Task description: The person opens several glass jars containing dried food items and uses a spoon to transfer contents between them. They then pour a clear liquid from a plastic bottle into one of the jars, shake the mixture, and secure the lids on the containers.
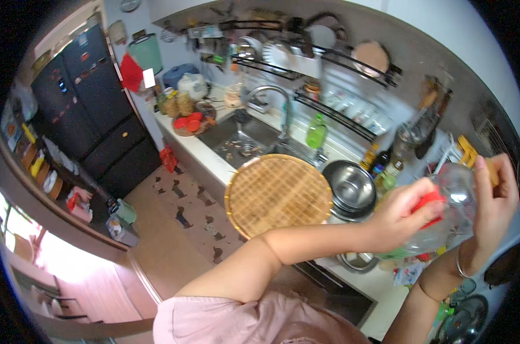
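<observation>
Both hands are raised at the right, around a clear container [457,189]. My left hand [399,219] has its fingers closed on a red part [430,206] beside it, perhaps a lid or handle. My right hand [494,193], with a bracelet on the wrist, is against the container's far side; a yellow-orange piece shows behind its fingers. Another clear surface with a green base lies just below the red part; whether it belongs to the same container I cannot tell. A round woven bamboo tray [279,195] lies left of my forearm, partly over the counter's edge.
Stacked steel bowls [351,189] stand between the tray and several bottles [380,165]. A sink [242,139] with scraps in it lies behind the tray. Black wall racks [335,112] hold dishes. Lidded jars [178,104] and red items on a board stand farther left; a dark refrigerator [87,103] is beyond.
</observation>
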Demonstrator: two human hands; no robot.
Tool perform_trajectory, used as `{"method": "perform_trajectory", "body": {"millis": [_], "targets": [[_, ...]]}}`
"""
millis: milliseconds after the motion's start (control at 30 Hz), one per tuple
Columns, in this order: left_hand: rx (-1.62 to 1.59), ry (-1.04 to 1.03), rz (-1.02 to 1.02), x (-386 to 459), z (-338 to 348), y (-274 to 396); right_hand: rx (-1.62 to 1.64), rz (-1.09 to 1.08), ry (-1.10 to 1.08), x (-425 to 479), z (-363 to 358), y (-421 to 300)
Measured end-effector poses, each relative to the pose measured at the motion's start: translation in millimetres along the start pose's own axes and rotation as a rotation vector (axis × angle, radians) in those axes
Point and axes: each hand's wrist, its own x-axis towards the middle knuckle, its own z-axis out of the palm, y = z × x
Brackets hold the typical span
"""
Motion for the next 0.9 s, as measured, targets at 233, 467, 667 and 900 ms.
{"method": "perform_trajectory", "body": {"millis": [233,467,667,900], "targets": [[0.565,0.325,-0.125,-149,-214,223,0.235,-0.492,-0.328,-17,223,-211],[0.644,0.530,-0.137,-262,-364,362,0.794,-0.740,-0.501,-46,422,-346],[0.635,0.659,-0.159,-326,-505,419,1.001,-1.064,-0.858,-30,567,-429],[0.587,0.724,-0.304,-337,-672,462,1.114,-1.120,-1.152,0,754,-466]]}}
